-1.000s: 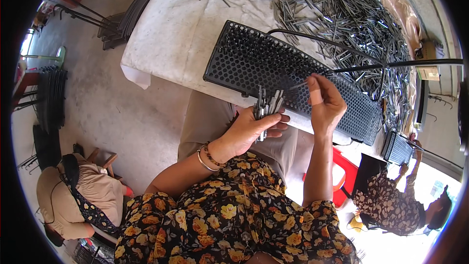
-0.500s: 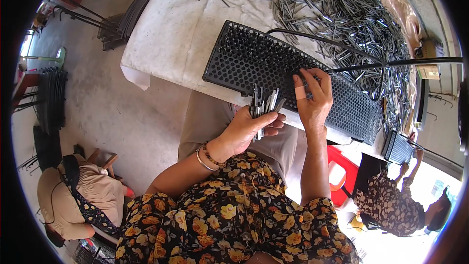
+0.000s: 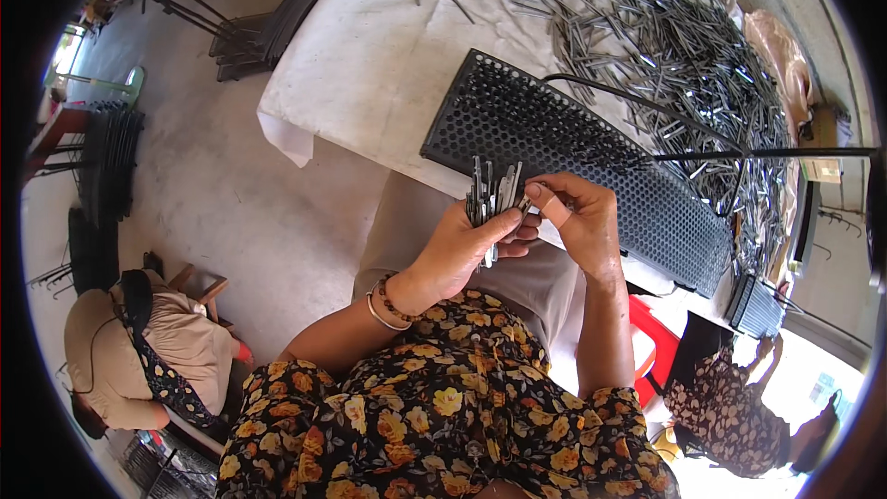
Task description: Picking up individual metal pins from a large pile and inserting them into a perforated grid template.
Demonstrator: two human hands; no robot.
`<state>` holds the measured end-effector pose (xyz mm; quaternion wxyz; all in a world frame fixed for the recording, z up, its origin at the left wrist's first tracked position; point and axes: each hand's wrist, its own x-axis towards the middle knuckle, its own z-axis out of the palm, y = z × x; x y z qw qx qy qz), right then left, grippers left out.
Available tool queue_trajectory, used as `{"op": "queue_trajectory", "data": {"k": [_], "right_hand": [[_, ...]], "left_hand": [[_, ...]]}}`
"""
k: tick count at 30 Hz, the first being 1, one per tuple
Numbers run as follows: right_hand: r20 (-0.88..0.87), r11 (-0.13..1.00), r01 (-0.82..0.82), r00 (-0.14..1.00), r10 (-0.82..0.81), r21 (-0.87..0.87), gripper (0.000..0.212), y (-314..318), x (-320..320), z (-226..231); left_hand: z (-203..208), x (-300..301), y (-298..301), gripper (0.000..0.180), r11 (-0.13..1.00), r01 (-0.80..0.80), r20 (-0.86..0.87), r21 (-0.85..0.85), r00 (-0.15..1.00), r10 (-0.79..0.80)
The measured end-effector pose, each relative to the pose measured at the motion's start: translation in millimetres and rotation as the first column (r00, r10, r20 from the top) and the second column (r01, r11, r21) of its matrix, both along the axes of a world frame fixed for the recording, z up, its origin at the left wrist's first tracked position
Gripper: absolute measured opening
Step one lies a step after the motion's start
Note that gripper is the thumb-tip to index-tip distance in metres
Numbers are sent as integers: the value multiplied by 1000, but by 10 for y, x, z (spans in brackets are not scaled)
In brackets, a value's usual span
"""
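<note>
My left hand [image 3: 462,242] is closed around an upright bundle of thin metal strips [image 3: 494,187], grey and black, their tops sticking out above the fingers. My right hand [image 3: 584,226], a pale bandage on one finger, pinches the end of one strip [image 3: 528,205] at the bundle's right side. Just beyond both hands, a long black rack [image 3: 471,134] full of round holes lies slanted along the table's near edge. Many dark strips stand in the holes along its far part; the nearer rows show bare holes.
A large heap of loose metal strips [image 3: 688,65] covers the right of the white-covered table [image 3: 370,65]. A black rod frame [image 3: 785,153] reaches across the rack to the right. Stacked black racks [image 3: 111,166] stand at left. One person [image 3: 171,342] sits left, another [image 3: 730,393] right.
My right hand has come back from the rack's holes to the bundle and now grips a strip there. My left hand keeps its hold. The whole view has shifted slightly.
</note>
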<state>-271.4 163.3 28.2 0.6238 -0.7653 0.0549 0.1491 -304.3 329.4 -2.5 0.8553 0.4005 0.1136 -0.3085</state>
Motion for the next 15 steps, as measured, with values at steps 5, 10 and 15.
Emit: {"op": "queue_trajectory", "data": {"k": [5, 10, 15], "right_hand": [[328, 984, 171, 933, -147, -47, 13, 338, 221, 86], [626, 964, 257, 763, -162, -64, 12, 740, 533, -54], [675, 950, 243, 736, -50, -194, 13, 829, 617, -218]], "left_hand": [[-50, -7, 229, 25, 982, -191, -69, -9, 979, 190], [-100, -54, 284, 22, 977, -209, -65, -33, 976, 207], [-132, -91, 300, 22, 984, -177, -64, -38, 983, 174]]}}
